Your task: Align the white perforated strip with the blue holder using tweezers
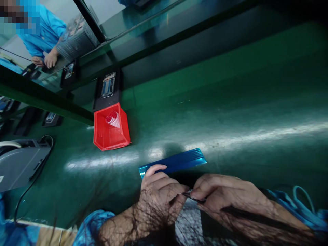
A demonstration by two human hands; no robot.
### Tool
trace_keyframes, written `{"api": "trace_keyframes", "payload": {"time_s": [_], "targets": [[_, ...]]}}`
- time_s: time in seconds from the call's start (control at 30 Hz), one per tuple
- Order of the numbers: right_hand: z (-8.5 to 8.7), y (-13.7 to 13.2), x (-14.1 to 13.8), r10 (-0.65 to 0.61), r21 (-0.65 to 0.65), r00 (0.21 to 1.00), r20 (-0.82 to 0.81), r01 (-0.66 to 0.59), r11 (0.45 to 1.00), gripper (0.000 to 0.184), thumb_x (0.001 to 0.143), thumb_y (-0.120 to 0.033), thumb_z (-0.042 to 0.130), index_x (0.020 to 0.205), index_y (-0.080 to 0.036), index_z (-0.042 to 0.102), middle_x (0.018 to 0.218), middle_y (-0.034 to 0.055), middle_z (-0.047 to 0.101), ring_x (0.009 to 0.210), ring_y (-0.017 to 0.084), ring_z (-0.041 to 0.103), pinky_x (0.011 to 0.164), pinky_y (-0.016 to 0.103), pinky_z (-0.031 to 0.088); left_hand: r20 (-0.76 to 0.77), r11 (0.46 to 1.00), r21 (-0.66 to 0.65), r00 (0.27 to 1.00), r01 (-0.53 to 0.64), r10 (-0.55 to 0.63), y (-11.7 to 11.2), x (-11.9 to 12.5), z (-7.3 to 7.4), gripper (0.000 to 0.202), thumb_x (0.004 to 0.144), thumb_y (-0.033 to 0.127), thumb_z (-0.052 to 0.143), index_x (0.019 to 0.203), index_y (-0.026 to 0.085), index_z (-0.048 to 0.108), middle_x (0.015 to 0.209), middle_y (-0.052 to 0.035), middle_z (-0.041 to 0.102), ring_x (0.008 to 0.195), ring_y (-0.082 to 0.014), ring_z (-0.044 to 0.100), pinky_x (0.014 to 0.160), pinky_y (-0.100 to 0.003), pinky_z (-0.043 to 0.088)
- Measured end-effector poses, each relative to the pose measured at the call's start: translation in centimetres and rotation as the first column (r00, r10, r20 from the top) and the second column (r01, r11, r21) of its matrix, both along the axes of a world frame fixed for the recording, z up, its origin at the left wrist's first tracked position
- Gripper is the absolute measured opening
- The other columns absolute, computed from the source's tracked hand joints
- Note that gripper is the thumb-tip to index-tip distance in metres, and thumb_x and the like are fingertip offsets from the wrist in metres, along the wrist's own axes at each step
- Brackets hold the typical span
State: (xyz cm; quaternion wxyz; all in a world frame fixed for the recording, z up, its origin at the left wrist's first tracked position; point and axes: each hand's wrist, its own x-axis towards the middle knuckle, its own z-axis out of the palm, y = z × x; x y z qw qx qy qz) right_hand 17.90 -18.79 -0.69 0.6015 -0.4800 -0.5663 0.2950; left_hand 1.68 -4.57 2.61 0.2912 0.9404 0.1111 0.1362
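Observation:
My left hand and my right hand meet near the bottom edge, fingers pinched together around a small dark thin item that I cannot make out. A flat blue strip lies on the green bench just beyond my left fingers. A silvery mesh-patterned sheet shows under my wrists.
A red plastic bin holding a curled white mesh piece stands to the left. Behind it black trays with phone frames lie along a dark rail. A grey machine with a cable sits far left. A person in blue works at upper left.

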Motion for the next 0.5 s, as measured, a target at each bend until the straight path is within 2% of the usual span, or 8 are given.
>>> {"api": "trace_keyframes", "payload": {"time_s": [0.13,0.23,0.5], "targets": [[-0.3,-0.26,-0.1,0.023,-0.007,1.0,0.005,-0.023,1.0,0.011,0.112,-0.027,0.064,0.104,-0.033,0.07,0.094,0.0036,0.083,0.084,0.017,0.086,0.084,0.013,0.068,0.002,1.0,-0.004,1.0,0.002,-0.002,-0.16,0.07,0.11,0.02,0.072,0.015,0.065,0.086,0.028,0.059,0.073,0.0129,0.069,0.057,-0.006,0.06,0.095,-0.032,0.039],[-0.28,-0.32,-0.05,0.039,-0.024,0.999,-0.006,-0.039,0.999,0.015,0.107,-0.018,0.067,0.103,-0.033,0.068,0.094,0.003,0.084,0.086,0.017,0.086,0.085,0.013,0.068,-0.005,1.0,-0.007,1.0,0.001,-0.001,-0.21,0.02,0.14,0.019,0.072,0.016,0.065,0.086,0.028,0.059,0.072,0.0129,0.069,0.058,-0.006,0.061,0.095,-0.031,0.039],[0.18,-0.06,0.1,0.049,-0.012,0.998,-0.034,-0.049,0.999,0.022,0.097,-0.01,0.072,0.102,-0.032,0.072,0.093,0.0027,0.085,0.082,0.018,0.086,0.083,0.016,0.069,0.006,1.0,-0.016,1.0,-0.012,0.012,-0.04,0.04,0.17,0.018,0.073,0.016,0.064,0.085,0.029,0.059,0.07,0.0132,0.069,0.055,-0.0068,0.06,0.093,-0.032,0.041]]}}
